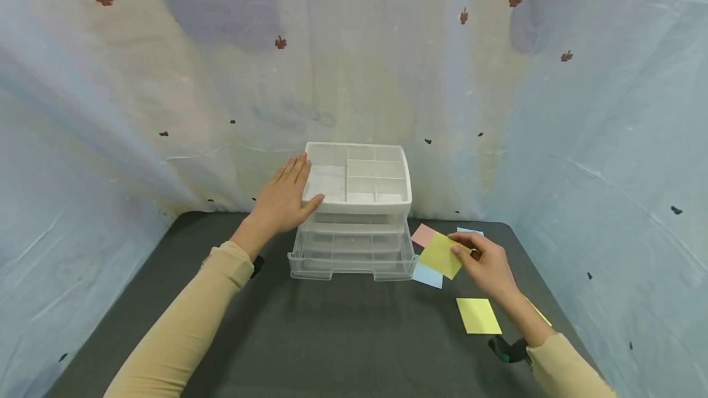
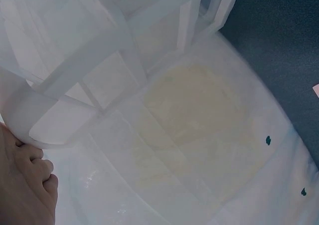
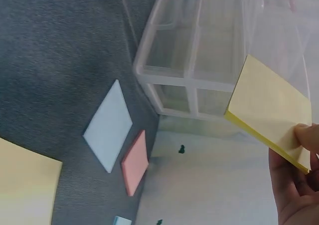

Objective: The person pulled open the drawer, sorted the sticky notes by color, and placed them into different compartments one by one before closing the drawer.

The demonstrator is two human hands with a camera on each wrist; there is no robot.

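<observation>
A white organizer (image 1: 365, 207) with a compartmented top stands at the back of the table, its clear bottom drawer (image 1: 354, 269) pulled out toward me. My left hand (image 1: 281, 198) rests against the organizer's left side, fingers straight and thumb over the front corner; in the left wrist view only part of that hand (image 2: 27, 180) shows at its edge. Between thumb and fingers, my right hand (image 1: 489, 266) pinches a yellow sticky note pad (image 1: 440, 255), raised just right of the drawer. The right wrist view shows this pad's (image 3: 269, 105) thickness, with the thumb on its face.
Right of the organizer lie a pink pad (image 1: 422, 234), a blue pad (image 1: 428, 275) and, farther back, another blue one (image 1: 470, 231). A yellow pad (image 1: 479, 316) is nearer me; another yellow edge (image 1: 539, 311) shows behind my right wrist. Curtains (image 1: 354, 78) surround the dark table (image 1: 343, 336).
</observation>
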